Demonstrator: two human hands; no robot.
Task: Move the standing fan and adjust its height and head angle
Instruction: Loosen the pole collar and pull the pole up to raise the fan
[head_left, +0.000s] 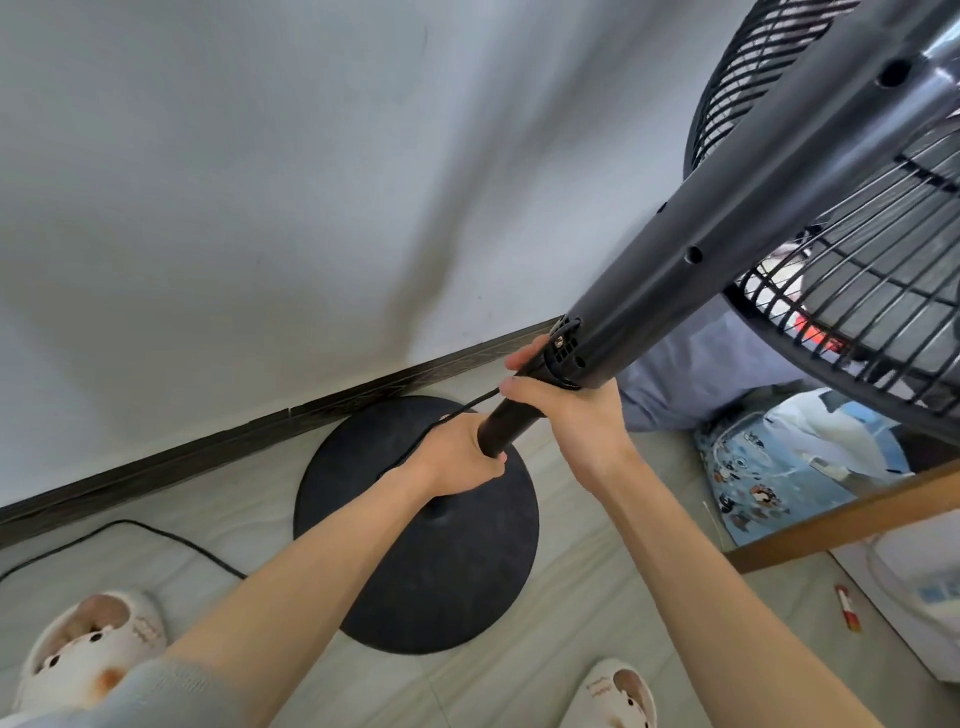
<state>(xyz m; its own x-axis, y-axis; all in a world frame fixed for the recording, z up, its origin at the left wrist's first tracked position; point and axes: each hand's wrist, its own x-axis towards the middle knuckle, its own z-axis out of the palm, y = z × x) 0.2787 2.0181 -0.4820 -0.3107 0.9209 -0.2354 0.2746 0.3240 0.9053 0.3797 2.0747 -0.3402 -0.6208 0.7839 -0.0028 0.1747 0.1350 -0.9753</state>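
We have both hands wrapped around the pole (501, 428) of the standing fan: our left hand (457, 460) is closed low on the slim inner tube, and our right hand (576, 415) is closed just above it, at the collar (563, 358) where the wide outer column (727, 208) begins. The fan stands on the tiled floor (597, 597) close to the wall (260, 182), its round base (441, 571) flat below us and its grille (857, 291) up at the right. We judge it rigid but top-heavy, with the weight in the base; the smooth tube may slip, so gripping near the collar seems best. The wire grille would likely bend, and the cord (156, 530) trails across the floor.
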